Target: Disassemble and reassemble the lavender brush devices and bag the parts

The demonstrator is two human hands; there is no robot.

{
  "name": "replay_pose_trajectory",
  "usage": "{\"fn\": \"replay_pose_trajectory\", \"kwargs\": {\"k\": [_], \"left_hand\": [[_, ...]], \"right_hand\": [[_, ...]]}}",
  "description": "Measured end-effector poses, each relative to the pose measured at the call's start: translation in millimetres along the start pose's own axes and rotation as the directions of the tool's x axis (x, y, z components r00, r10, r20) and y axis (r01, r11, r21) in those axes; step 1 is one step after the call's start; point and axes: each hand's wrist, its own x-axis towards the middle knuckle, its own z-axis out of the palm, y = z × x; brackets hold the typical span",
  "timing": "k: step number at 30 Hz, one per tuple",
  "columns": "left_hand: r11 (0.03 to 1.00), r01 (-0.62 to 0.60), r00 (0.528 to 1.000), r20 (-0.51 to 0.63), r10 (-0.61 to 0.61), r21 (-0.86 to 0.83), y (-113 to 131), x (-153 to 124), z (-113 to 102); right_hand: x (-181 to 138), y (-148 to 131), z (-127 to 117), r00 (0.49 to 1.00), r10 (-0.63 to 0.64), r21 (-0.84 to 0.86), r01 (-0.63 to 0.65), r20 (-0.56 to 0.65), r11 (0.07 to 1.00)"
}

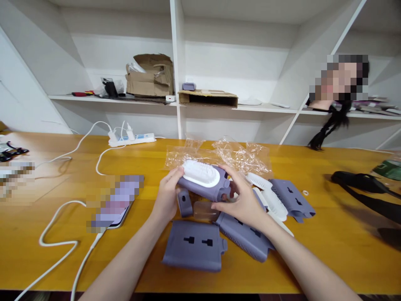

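Observation:
Above the table, both hands have hold of a purple plastic housing [200, 190] with an oval white bristle brush [202, 172] on its upper face. My left hand [169, 192] grips its left end, the thumb beside the brush. My right hand [242, 196] curves round the notched right end, with the thumb stretched out below it. Beneath lie a small purple part [184, 203] and a clear plastic piece [205, 210]. Flat purple shells [194, 246] with black cut-outs lie nearer, and a perforated purple shell [247, 236] rests under my right wrist. White brush parts [274, 202] are to the right.
Crumpled clear plastic bags [238, 152] lie behind my hands. On the left are a phone [120, 200] with a white cable [97, 242] and a power strip [134, 139]. A black strap [360, 184] lies right. Cardboard boxes [150, 79] and a mannequin head stand on shelves.

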Motion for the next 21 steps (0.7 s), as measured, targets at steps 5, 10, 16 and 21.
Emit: {"fn": "replay_pose_trajectory", "kwargs": {"k": [5, 10, 16, 21], "left_hand": [[0.983, -0.098, 0.991, -0.074, 0.111, 0.157, 0, 7, -10], [0.942, -0.196, 0.979, 0.003, 0.203, 0.273, 3, 6, -10], [0.943, -0.231, 0.971, 0.118, 0.208, 0.240, 7, 2, -6], [0.984, -0.086, 0.975, 0.216, 0.051, 0.156, 12, -1, -5]], "right_hand": [[-1, -7, -7, 0.999, -0.050, -0.056, 0.050, 0.011, 0.997], [-1, -6, -13, 0.998, -0.016, -0.052, 0.019, 0.066, 0.998], [0, 1, -14, 0.994, -0.072, -0.071, 0.079, 0.086, 0.994], [2, 9, -17, 0.997, -0.058, -0.134, 0.065, 0.051, 0.989]]}}
